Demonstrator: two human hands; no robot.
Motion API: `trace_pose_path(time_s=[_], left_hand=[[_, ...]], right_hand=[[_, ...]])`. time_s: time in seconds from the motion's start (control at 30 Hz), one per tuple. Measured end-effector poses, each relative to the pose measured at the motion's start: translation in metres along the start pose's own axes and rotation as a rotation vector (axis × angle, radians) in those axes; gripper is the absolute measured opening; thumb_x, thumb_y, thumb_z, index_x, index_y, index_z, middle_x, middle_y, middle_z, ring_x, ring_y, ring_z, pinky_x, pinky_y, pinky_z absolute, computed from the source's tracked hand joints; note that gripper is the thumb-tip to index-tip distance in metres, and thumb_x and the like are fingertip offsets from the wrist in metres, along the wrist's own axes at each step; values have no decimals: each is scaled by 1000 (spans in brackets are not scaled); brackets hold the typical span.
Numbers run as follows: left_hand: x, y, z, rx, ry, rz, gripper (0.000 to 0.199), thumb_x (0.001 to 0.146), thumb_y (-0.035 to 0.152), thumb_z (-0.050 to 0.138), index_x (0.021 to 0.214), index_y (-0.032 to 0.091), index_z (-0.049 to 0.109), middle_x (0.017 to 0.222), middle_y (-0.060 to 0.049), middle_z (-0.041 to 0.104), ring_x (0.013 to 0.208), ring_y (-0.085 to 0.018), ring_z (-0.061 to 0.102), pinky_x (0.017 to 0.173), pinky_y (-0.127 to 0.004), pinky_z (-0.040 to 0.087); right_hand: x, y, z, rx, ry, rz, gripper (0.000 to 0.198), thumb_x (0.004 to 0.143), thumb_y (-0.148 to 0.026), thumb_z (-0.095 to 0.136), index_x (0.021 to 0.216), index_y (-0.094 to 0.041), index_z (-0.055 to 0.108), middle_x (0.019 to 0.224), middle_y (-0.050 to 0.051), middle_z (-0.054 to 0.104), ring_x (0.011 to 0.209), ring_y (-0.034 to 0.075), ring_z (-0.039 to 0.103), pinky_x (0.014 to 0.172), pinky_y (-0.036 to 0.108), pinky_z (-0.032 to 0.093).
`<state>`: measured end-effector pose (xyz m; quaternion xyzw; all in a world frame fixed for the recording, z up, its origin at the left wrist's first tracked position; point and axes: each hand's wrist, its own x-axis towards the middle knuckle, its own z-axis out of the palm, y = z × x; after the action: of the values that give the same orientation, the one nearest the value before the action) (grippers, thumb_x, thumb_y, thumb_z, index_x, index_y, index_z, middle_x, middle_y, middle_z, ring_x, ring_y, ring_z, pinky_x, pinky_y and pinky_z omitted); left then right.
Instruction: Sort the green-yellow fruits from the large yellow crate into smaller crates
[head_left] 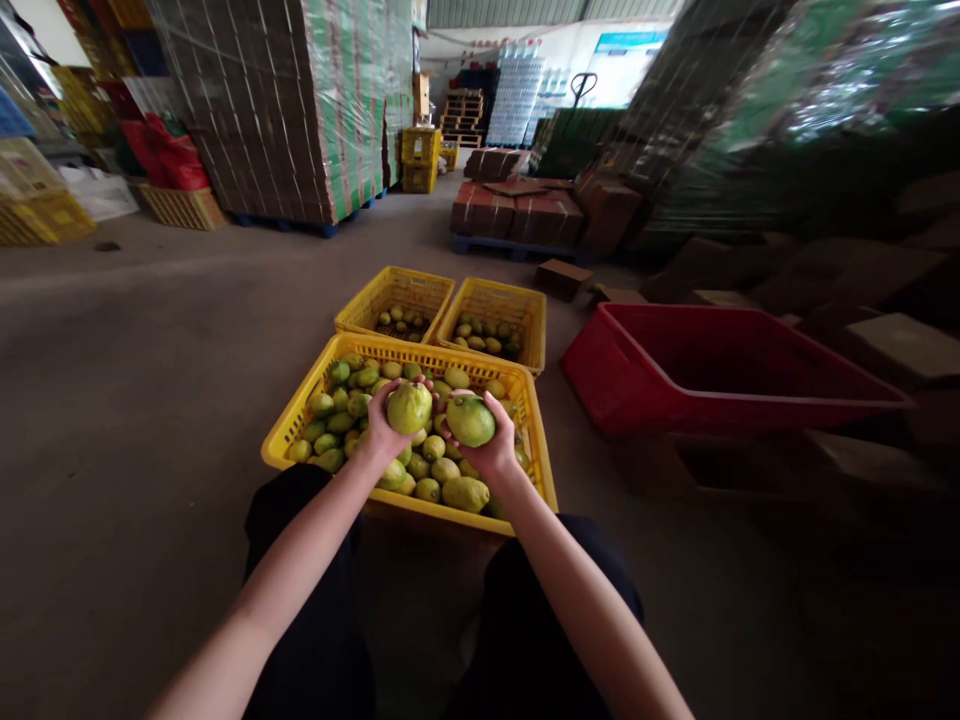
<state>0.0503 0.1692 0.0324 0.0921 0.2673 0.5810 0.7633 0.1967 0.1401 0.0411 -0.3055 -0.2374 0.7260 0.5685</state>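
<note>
My left hand (386,425) is wrapped round a yellow-green lemon (409,408). A greener lemon (470,420) sits in my right hand (498,440), its stem end turned up. Both hands are side by side, above a yellow plastic crate (300,452) between my knees. Many loose lemons (465,494), green to yellow, fill the crate below. Just behind it stand two more yellow crates, the left one (352,312) and the right one (536,335), each with several lemons on its bottom.
To the right stands a red plastic tub (622,385) among cardboard boxes (907,345). Brown cartons (484,210) lie on a blue pallet ahead. Tall wrapped carton stacks (255,110) rise at left and right. Grey concrete floor (150,380) stretches out on the left.
</note>
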Motion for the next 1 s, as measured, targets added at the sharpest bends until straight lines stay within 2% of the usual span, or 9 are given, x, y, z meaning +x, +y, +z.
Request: trace_pose_path(time_s=[0.13, 0.27, 0.37, 0.47, 0.83, 0.9, 1.0], left_hand=[[-2, 1, -2, 2, -17, -13, 11, 78, 28, 59, 78, 19, 65, 75, -5, 70, 83, -24, 73, 80, -37, 62], [-4, 4, -2, -11, -43, -54, 14, 79, 27, 57, 72, 18, 66, 69, -3, 69, 65, -18, 68, 67, -30, 59], [-4, 4, -2, 27, -78, -99, 19, 79, 28, 56, 67, 17, 66, 66, -4, 68, 62, -18, 67, 64, -29, 58], [-4, 4, -3, 62, -117, -134, 22, 79, 29, 55, 65, 16, 66, 64, -4, 67, 61, -18, 66, 68, -32, 58], [0, 2, -10, 50, -130, -150, 19, 80, 30, 55, 71, 17, 65, 68, -5, 69, 64, -19, 68, 67, -31, 57], [2, 1, -10, 23, -101, -122, 17, 80, 28, 54, 76, 17, 67, 71, -5, 70, 67, -19, 69, 73, -32, 59], [5, -2, -10, -51, -19, -49, 18, 83, 24, 52, 86, 17, 69, 77, -5, 73, 73, -19, 72, 82, -35, 61]], right_hand=[[-2, 1, -1, -29, -79, 1, 36, 66, -51, 66, 78, -18, 69, 67, 5, 70, 48, 18, 61, 36, 23, 39], [1, 0, -8, -56, -167, 2, 39, 68, -56, 66, 76, -18, 68, 67, 7, 70, 47, 18, 59, 34, 24, 37], [3, -1, -12, -56, -266, -4, 41, 69, -58, 67, 76, -17, 69, 65, 8, 70, 44, 19, 58, 32, 26, 35], [3, -1, -14, -60, -308, -16, 42, 69, -58, 67, 76, -17, 71, 65, 8, 70, 44, 19, 58, 32, 26, 35], [0, -3, -10, -50, -275, 20, 43, 69, -60, 67, 77, -18, 72, 72, 8, 73, 47, 17, 56, 32, 24, 33], [2, -3, -10, -4, -227, 18, 39, 71, -56, 68, 79, -18, 71, 75, 8, 75, 51, 18, 60, 34, 24, 37], [7, -1, -12, 90, -87, 5, 31, 78, -50, 69, 85, -19, 70, 81, 7, 77, 66, 22, 70, 42, 27, 49]])
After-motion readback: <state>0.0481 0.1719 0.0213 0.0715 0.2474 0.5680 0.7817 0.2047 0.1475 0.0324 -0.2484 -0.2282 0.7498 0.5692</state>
